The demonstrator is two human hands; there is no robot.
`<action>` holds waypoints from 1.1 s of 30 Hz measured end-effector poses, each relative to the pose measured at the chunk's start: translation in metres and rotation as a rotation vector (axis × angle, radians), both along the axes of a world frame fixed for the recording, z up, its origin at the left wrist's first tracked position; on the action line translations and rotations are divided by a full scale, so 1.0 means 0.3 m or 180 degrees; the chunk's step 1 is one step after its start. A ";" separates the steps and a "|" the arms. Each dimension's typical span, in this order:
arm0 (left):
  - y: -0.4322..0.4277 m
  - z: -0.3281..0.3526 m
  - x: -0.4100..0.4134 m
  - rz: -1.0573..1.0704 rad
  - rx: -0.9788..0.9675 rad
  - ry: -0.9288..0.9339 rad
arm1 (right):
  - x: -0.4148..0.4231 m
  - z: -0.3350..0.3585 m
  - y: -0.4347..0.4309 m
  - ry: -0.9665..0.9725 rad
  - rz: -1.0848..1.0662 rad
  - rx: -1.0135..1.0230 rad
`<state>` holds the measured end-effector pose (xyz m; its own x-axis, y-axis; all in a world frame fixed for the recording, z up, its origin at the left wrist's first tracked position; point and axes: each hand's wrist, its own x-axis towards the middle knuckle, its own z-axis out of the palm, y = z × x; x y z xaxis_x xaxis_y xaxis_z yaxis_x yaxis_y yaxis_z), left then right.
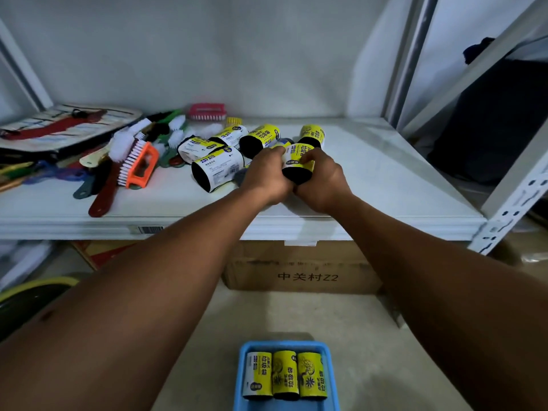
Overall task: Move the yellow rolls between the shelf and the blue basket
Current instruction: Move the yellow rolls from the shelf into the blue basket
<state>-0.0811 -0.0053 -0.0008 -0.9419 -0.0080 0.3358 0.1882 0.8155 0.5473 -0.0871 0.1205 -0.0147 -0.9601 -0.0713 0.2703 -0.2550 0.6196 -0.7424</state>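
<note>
- Yellow label, black core: one yellow roll [298,161] sits near the front middle of the shelf [385,173]. Can't tell if it touches the board.
- Left hand [268,170] is curled round its left side and right hand [323,179] round its right. Both grasp it, heels of the hands touching.
- Loose rolls [218,167] lie on their sides on the shelf, just left of and behind the hands, with brushes [133,161] further left.
- Blue basket [241,378] is on the floor, well apart from the shelf, with three rolls [284,375] side by side in it.
- Step, judged: handling one roll at the shelf, either a pick-up or a put-down. The direction isn't readable.
- Next, if basket-bound: lift clear of the neighbouring rolls, bring it down, and set it beside the three. If shelving: let go and reach down for another.
</note>
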 end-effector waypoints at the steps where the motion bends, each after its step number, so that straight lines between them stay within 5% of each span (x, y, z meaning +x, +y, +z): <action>1: -0.004 0.001 0.003 -0.0014 0.0016 -0.0019 | -0.001 -0.001 0.003 0.0008 -0.0003 -0.0082; 10: -0.046 0.026 0.096 -0.0557 0.0124 -0.1140 | 0.037 0.046 0.106 -0.0779 0.0732 -0.0059; 18: -0.064 0.013 0.291 -0.0948 -0.1214 -0.0277 | 0.239 0.032 0.105 0.0125 0.1082 0.0807; 23: -0.122 -0.113 0.483 -0.1135 -0.1160 -0.0192 | 0.464 -0.111 0.098 0.0435 0.1277 0.0603; 33: -0.197 -0.587 0.759 -0.1371 -0.0896 -0.1444 | 0.737 -0.597 0.026 -0.0701 0.1364 0.0982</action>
<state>0.1466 -0.0645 -0.1768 -0.8895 0.4288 -0.1582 0.3300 0.8420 0.4267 0.1340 0.1284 -0.1937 -0.8593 -0.5107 -0.0281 -0.3910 0.6913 -0.6077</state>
